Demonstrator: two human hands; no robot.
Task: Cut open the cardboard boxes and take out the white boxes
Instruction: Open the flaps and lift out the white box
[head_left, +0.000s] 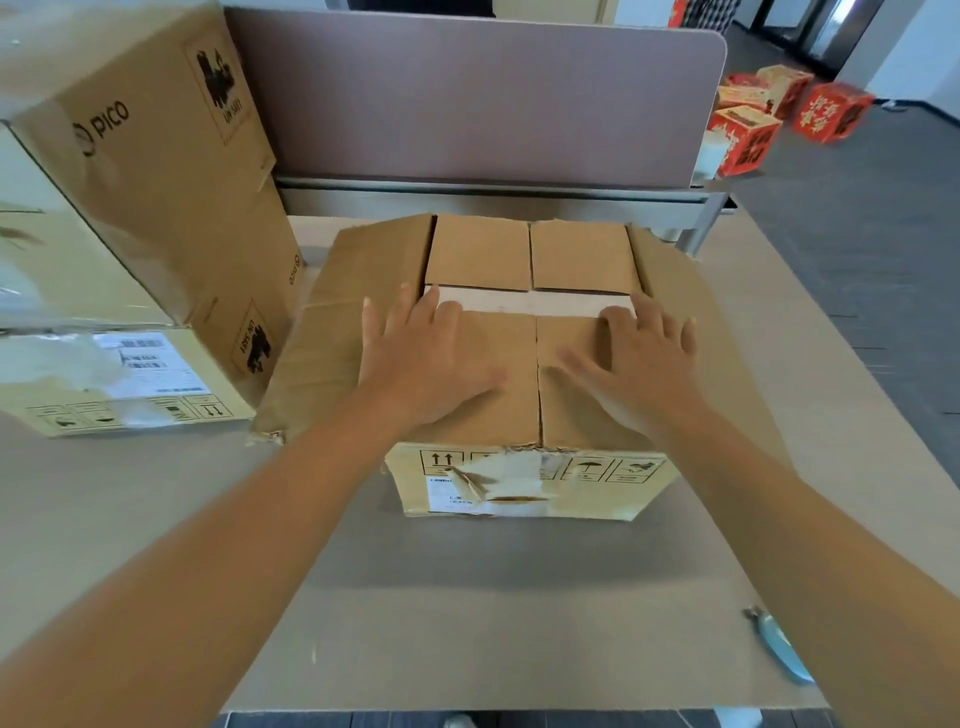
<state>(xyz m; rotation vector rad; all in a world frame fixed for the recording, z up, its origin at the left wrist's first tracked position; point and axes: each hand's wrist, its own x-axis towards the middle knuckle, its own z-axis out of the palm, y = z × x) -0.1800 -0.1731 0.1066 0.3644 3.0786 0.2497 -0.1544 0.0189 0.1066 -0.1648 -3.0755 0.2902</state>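
On the surface (519, 597), in the middle of the view, stands the cardboard box (524, 405) being worked on. Its seal looks already cut: the two outer flaps are folded out to the left and right, and only the four inner flaps lie across the top. Between the far pair and the near pair runs a gap, and through it shows a strip of the white box (530, 301) inside. So the cutting on this carton seems done, while lifting the inner flaps and taking the white box out is left, as far as I can judge.

Both hands lie flat on the near inner flaps, fingers straight and spread, gripping nothing. The left hand (426, 358) rests on the left near flap, its fingertips reaching the flap's far edge at the gap; the right hand (634, 364) rests on the right near flap in the same way. The white box lies directly under and just beyond the fingertips.

At the near right edge of the surface lies a blue cutter (779, 649), well apart from both hands. To the left stand more cardboard boxes (145, 171), one stacked on another and seemingly closed, which probably wait their turn.
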